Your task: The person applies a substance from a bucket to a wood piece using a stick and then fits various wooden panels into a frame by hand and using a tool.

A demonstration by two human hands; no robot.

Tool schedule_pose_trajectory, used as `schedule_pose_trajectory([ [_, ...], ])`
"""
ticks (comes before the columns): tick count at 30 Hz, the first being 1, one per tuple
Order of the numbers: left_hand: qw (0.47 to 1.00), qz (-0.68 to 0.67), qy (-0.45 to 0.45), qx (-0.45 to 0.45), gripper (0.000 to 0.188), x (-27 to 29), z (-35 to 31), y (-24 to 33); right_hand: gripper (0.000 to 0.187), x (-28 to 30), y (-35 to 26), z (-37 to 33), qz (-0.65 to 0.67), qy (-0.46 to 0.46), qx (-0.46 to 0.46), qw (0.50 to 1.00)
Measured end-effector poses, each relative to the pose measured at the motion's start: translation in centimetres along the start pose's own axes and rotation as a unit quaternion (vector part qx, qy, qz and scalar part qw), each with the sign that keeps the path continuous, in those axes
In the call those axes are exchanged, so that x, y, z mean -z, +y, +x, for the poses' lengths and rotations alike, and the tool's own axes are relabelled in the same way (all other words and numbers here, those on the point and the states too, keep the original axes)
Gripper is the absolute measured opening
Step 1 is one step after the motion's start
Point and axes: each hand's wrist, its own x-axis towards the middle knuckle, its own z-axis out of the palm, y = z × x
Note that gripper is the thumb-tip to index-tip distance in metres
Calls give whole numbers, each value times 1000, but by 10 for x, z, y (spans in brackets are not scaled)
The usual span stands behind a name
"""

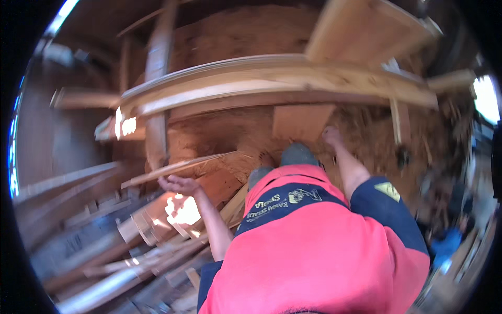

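My left hand [180, 186] reaches out to the left with its fingers stretched out and nothing in them. It is beside the end of a thin wooden strip [175, 170]; whether they touch, I cannot tell. Ahead on the right, my right hand [331, 136] is low, at the right edge of a flat reddish-brown board [302, 121]. Its fingers are small and blurred, so a grip on the board does not show clearly. Just beyond both hands, a long pale timber beam [261, 83] runs across from left to right.
A wide plank [371, 34] rests across the beam at the far right. Wooden posts [158, 57] stand at the left. Heaped offcuts and boards [151, 256] fill the lower left. Sawdust [240, 31] covers the ground behind the beam. A blue object [447, 246] lies at right.
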Motion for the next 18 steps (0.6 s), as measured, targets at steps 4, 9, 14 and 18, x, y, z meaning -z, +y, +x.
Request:
schedule_pose_trajectory([
  [4,971,19,-47,-234,47,-37,47,87,24,0,123,-70,140,253,-46,956],
  [9,877,-108,-336,-328,48,-120,-30,141,23,-75,171,-183,306,274,-281,867],
  [14,574,1,-705,-416,49,-188,-140,80,23,-206,118,-267,272,173,-403,857],
  [18,392,141,-823,-385,39,-154,-185,50,33,-291,76,-324,291,-6,-343,893],
])
